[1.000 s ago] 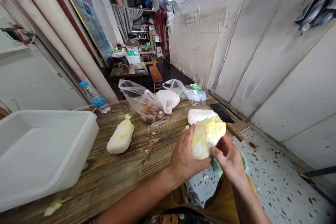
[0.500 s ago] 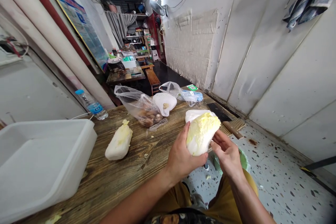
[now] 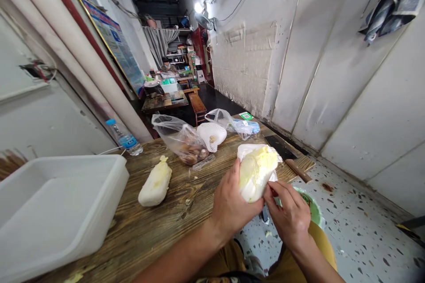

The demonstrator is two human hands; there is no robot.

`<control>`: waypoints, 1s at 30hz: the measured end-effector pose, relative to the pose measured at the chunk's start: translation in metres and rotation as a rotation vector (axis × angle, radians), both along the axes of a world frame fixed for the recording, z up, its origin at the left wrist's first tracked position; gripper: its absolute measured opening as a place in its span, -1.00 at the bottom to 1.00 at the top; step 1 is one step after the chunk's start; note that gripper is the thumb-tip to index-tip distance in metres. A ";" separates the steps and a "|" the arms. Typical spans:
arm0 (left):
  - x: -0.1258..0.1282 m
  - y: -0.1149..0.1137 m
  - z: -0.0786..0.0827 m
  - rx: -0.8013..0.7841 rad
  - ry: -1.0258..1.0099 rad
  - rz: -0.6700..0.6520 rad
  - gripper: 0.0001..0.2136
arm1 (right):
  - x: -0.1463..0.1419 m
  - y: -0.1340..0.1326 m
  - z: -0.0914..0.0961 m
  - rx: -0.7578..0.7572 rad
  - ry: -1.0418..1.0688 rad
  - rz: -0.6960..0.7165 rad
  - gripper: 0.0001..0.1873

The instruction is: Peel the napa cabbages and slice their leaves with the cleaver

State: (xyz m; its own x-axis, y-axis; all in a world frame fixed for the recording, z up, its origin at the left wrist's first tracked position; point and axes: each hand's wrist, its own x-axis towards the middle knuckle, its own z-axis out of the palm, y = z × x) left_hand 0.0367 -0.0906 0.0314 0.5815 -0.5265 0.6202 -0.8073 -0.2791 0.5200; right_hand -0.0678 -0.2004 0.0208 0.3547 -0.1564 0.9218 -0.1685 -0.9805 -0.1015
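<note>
Napa cabbage (image 3: 256, 173) sits in front of us, held just above the edge of the wooden tabletop (image 3: 139, 234), its pale yellow leaves facing up and its white base turned down. Our left hand (image 3: 230, 205) has its grip closed around the cabbage's left side, with the thumb along the leaves. Our right hand (image 3: 287, 216) has a loose, curled grip, and its fingertips (image 3: 270, 190) meet the cabbage's lower right edge; we cannot tell whether they pinch a leaf. A white piece of cabbage (image 3: 155, 187) lies on the tabletop to our left, beside a large white plastic tub (image 3: 56, 216). Farther along stand a clear plastic bag of mushrooms (image 3: 187, 143), a white perforated strainer (image 3: 212, 136) and a water bottle (image 3: 123, 138). A black cleaver blade (image 3: 279, 147) with a wooden handle (image 3: 299, 170) lies near our right hand at the tabletop's edge, and a green basin (image 3: 310, 208) sits on the terrazzo floor (image 3: 358, 234) below.
</note>
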 end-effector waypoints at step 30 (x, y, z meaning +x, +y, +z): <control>0.022 0.021 -0.024 0.006 -0.340 0.122 -0.29 | 0.025 0.029 0.007 0.154 0.106 0.061 -0.88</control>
